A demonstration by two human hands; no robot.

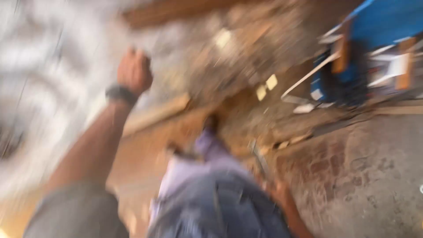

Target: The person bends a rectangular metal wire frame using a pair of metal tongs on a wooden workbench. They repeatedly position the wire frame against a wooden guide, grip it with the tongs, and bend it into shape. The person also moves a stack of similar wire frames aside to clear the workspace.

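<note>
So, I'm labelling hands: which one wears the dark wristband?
The left hand, raised high, band at its wrist; the right hand hangs low beside the jeans.

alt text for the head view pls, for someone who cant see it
A heavily motion-blurred view looking down: the person's left hand, with a dark wristband, is raised in a loose fist, while the right hand is low beside their jeans. Rubble-strewn ground and a blue object lie beyond.
</note>
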